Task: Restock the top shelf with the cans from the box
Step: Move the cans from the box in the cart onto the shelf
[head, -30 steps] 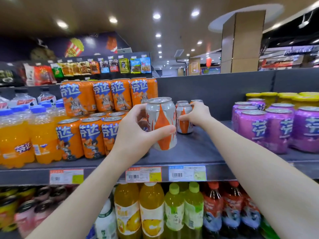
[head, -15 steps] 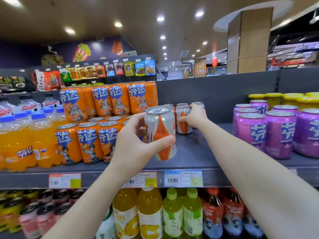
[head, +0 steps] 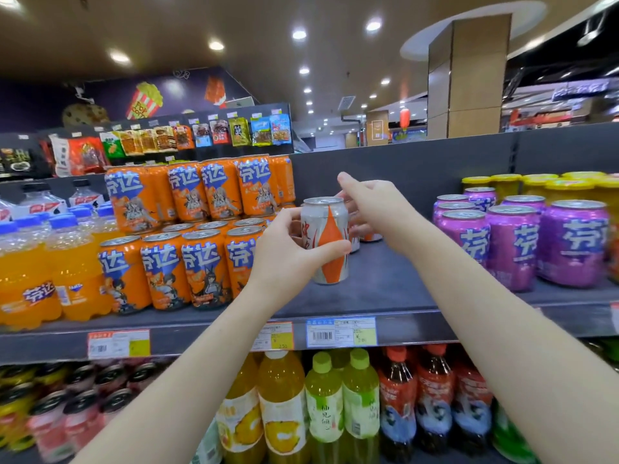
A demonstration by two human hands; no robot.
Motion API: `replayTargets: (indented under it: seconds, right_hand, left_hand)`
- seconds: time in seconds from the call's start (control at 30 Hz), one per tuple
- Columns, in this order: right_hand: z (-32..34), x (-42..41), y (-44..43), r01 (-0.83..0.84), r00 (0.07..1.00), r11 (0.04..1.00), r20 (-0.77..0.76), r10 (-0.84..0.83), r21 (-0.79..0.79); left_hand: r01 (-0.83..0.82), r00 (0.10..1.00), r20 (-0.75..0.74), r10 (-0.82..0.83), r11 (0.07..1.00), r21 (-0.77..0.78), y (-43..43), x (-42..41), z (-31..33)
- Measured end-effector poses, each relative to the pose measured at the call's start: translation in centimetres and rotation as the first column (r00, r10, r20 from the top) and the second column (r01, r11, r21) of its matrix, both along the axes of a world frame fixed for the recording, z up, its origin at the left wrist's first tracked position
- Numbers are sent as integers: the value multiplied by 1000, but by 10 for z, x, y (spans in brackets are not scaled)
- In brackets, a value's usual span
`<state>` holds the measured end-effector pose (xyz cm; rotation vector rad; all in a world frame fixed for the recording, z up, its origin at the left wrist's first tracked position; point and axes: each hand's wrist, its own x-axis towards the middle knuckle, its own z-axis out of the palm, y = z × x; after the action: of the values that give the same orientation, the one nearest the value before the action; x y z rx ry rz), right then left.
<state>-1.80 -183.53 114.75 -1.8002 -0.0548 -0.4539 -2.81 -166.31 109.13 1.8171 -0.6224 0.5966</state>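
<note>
Lifted off the rear cans (head: 371, 236), the right hand (head: 371, 202) now hangs spread. The left hand (head: 284, 256) grips the silver can (head: 326, 242) over, perhaps touching, the top shelf (head: 385, 286). Placement in hand; next, seat it before them.

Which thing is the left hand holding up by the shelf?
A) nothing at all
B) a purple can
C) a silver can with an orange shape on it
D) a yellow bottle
C: the left hand has its fingers and thumb wrapped round the silver and orange can.
</note>
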Motion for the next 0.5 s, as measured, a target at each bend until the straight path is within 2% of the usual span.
replayTargets:
  seconds: [0.07,0.17,0.23,0.33,0.43,0.5]
  right_hand:
    - [-1,-22,-8,-55,998,998,29,56,-45]
    - [-11,-33,-14,-118,993,972,-18,117,-205]
    - [-16,-28,-14,-65,998,961,-15,63,-270]
    - [-18,-22,-14,19,999,968,35,-11,-251]
    - [-16,-16,-23,76,997,968,40,-68,-241]
    - [-17,-9,-31,111,994,968,35,-106,-225]
  left_hand:
    - [-6,1000,-19,6,1000,-11,-6,7,-3]
    - [-53,999,-3,53,999,-6,-16,16,-6]
    - [-67,998,16,67,998,9,-24,18,-7]
    - [-55,998,29,54,998,26,-34,19,-9]
    - [-20,999,30,15,981,192,-37,20,-5]
    - [-105,992,103,72,924,368,-34,20,-2]
